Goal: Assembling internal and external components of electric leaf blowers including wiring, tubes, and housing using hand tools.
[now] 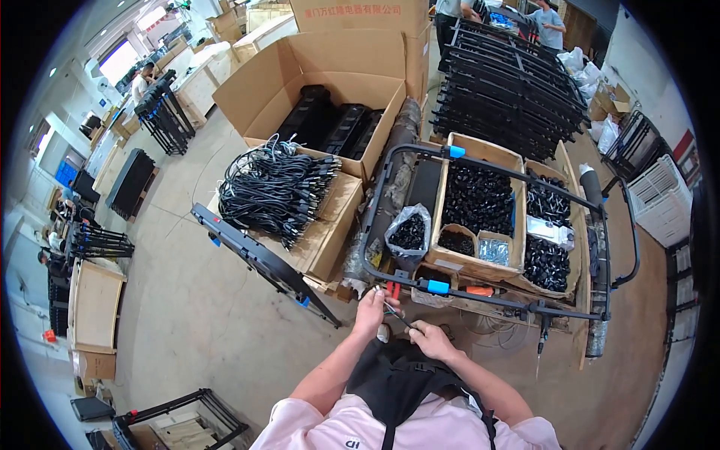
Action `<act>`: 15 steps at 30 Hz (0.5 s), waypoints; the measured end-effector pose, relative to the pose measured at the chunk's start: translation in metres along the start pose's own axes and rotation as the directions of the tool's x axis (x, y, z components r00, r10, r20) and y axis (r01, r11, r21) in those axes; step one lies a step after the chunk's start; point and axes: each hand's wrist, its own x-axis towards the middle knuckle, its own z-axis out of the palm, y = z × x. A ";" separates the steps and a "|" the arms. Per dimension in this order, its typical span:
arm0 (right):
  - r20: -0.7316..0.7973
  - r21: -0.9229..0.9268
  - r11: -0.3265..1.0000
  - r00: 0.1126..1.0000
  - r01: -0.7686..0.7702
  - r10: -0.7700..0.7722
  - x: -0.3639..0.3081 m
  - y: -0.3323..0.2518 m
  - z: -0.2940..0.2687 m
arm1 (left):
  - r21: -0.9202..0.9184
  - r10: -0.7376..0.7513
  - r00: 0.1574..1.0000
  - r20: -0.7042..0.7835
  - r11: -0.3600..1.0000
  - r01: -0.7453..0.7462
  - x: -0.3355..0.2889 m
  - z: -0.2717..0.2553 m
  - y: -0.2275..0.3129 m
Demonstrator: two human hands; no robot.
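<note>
My left hand (369,312) is closed in a pinch on the thin loose wires at one end of a black cable (403,320). Lower and to the right, my right hand (432,341) has its fingers closed round the cable's black sheath. Just beyond my left hand, a red part (394,289) sits by the near rail of a black tubular frame (487,296) with blue clips. Whether my left hand touches that rail, I cannot tell. A large heap of similar black cables (277,187) lies on a cardboard box to the left.
Inside the frame's outline stand cardboard boxes of small black parts (480,199) and a plastic bag (409,232) of black pieces. A folded black frame (262,259) leans at the left. An open carton (255,105) and stacked black frames (510,82) stand farther back. Several people work far off.
</note>
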 end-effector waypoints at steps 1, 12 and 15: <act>-0.031 0.021 1.000 0.999 -0.018 0.018 0.005 0.003 0.008 | -0.104 -0.069 0.998 0.006 0.992 0.069 0.007 -0.003 0.000; -0.062 0.184 0.973 0.986 -0.139 0.153 0.024 0.032 0.034 | 0.158 -0.088 0.954 0.288 0.987 0.043 0.050 -0.021 0.002; -0.049 0.217 0.968 0.989 -0.129 0.143 0.026 0.026 0.037 | 0.211 -0.160 0.939 0.306 0.973 0.097 0.055 -0.029 0.012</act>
